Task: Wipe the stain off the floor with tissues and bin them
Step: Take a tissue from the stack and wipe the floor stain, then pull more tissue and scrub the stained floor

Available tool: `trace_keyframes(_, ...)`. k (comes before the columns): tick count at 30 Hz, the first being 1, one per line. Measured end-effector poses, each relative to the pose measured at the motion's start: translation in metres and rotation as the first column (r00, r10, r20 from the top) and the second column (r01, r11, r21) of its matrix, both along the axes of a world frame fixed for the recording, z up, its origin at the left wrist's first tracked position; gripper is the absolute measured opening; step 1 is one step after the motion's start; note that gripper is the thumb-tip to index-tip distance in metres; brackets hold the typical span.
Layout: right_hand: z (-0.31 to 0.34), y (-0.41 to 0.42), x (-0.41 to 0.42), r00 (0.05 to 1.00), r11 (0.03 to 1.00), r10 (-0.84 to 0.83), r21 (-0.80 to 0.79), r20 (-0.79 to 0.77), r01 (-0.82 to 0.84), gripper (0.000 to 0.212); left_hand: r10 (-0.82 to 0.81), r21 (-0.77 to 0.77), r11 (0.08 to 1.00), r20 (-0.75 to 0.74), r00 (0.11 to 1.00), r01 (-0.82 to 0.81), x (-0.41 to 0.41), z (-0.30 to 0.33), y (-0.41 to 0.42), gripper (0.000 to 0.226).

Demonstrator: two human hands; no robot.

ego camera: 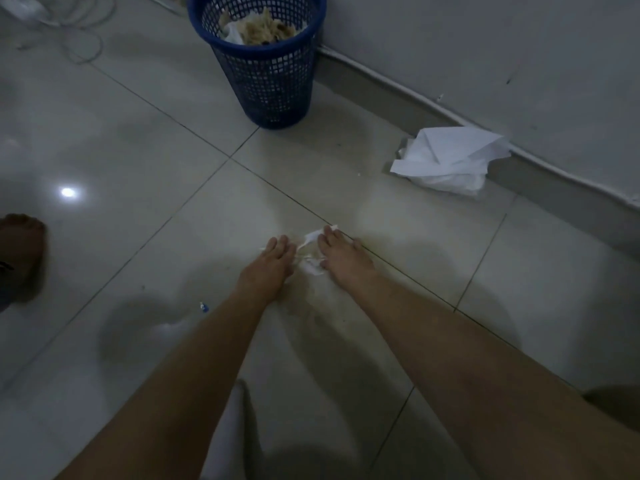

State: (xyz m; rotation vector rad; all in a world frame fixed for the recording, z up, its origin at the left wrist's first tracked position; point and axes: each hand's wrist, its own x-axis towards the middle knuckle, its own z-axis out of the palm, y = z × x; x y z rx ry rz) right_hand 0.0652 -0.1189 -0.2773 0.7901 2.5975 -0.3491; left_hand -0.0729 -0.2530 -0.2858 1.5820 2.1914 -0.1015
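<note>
A damp white tissue (pixel 310 251) lies flat on the tiled floor, stained yellowish in the middle. My left hand (pixel 269 265) presses on its left edge and my right hand (pixel 343 257) on its right edge, fingers spread over it. A faint yellowish stain (pixel 313 299) smears the tile just in front of the tissue, between my wrists. Farther back stands a blue mesh bin (pixel 266 60) holding several stained, crumpled tissues.
A pile of clean white tissues (pixel 450 159) lies by the wall's skirting at the right. A bare foot (pixel 20 251) shows at the left edge. A small blue scrap (pixel 203 307) lies on the tile left of my arm. Cables trail at the far left.
</note>
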Motion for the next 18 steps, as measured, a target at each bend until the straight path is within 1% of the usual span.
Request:
trace_keyframes(1,0.0,0.0,0.0,1.0,1.0,0.01,0.008,0.008,-0.01,0.06,0.004,-0.004,1.0,-0.004,1.0,-0.004,0.001,0.002,0.0,0.054)
trace_keyframes(4,0.004,-0.002,0.002,0.998,0.999,0.038,0.024,0.046,-0.039,0.061,-0.022,-0.006,1.0,-0.105,0.994,0.021,0.006,0.012,0.002,0.054)
trace_keyframes(5,0.008,-0.001,0.002,0.998,0.999,0.047,0.016,0.047,-0.048,0.061,-0.021,-0.018,1.0,-0.118,0.993,0.019,0.007,0.016,0.005,0.053)
trace_keyframes(7,0.02,0.004,0.004,0.998,0.998,0.055,-0.032,0.04,-0.054,0.062,-0.017,-0.029,0.999,-0.108,0.994,0.014,0.007,0.028,0.015,0.04)
trace_keyframes(8,0.026,0.008,0.005,0.999,0.996,0.041,-0.076,0.032,-0.039,0.063,-0.006,-0.037,0.999,-0.095,0.995,0.003,0.007,0.036,0.021,0.034)
trace_keyframes(9,0.032,0.015,0.007,1.0,0.993,0.009,-0.12,0.018,-0.007,0.063,0.005,-0.043,0.999,-0.084,0.996,-0.008,0.006,0.043,0.029,0.032)
trace_keyframes(12,0.056,0.035,0.014,0.987,0.97,-0.158,-0.195,-0.038,0.147,0.062,0.045,-0.018,0.999,-0.054,0.998,-0.046,0.005,0.063,0.052,0.04)
trace_keyframes(14,0.071,0.049,0.02,0.972,0.966,-0.208,-0.177,-0.112,0.186,0.053,0.056,0.029,0.998,-0.033,0.998,-0.055,0.009,0.075,0.071,0.044)
trace_keyframes(18,0.094,0.081,0.038,0.941,0.966,-0.259,-0.041,-0.217,0.257,0.045,0.041,0.11,0.993,0.014,0.999,-0.043,0.024,0.094,0.118,0.046)
